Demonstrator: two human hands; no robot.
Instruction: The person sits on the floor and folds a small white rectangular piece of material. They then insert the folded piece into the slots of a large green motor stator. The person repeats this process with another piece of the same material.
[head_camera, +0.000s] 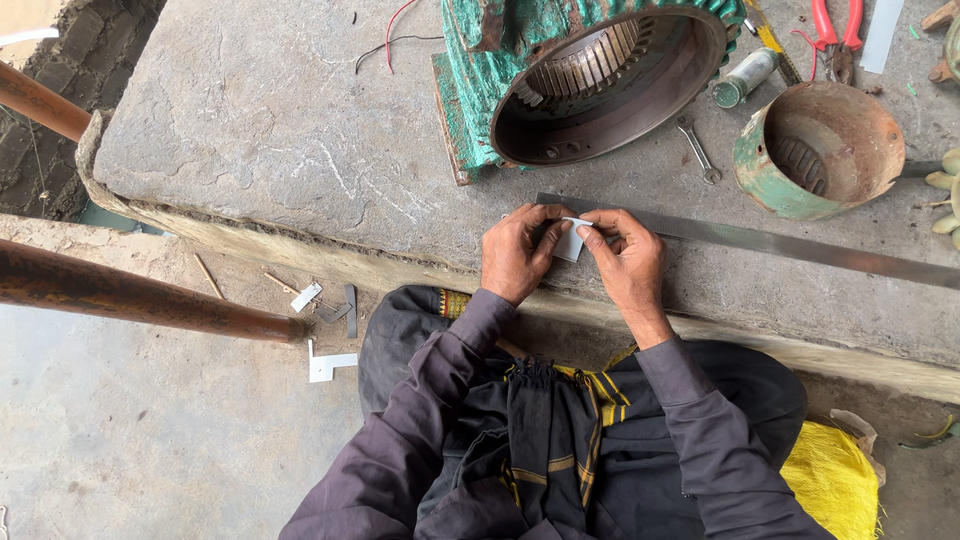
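**Both hands pinching a small white slip at the edge of a stone slab**

Head view, looking down. The left hand (515, 252) and the right hand (622, 258) meet at the near edge of a grey, rough stone slab (270, 130). Between them is a small white rectangular slip of paper-like sheet (571, 241). The left hand's fingers are curled closed on the slip's left side; the right hand's thumb and forefinger are pinched shut on its upper right corner. Holding it from two sides keeps the thin piece taut and flat, a likely reason for the paired grip. Whether the slip rests on the stone or is lifted just clear of it cannot be told.

Just beyond the knuckles, at 12 o'clock, a long, flat, dark steel strip (760, 240) lies across the slab and runs off toward 3 o'clock, close enough to serve as a straight edge. Further at 12 o'clock stands a green-painted cast motor housing with a slotted bore (590, 80), its open face tilted toward the person so the slots are visible. At 2 o'clock lie a small open-ended steel spanner (697, 148), a rusty green-rimmed round end cover (820, 150) and red-handled pliers (835, 35), all within reach.

At 9 o'clock, on the lower concrete floor (150, 440), white offcuts of the same sheet (328, 365) lie beside a brown rusted pipe (150, 300).
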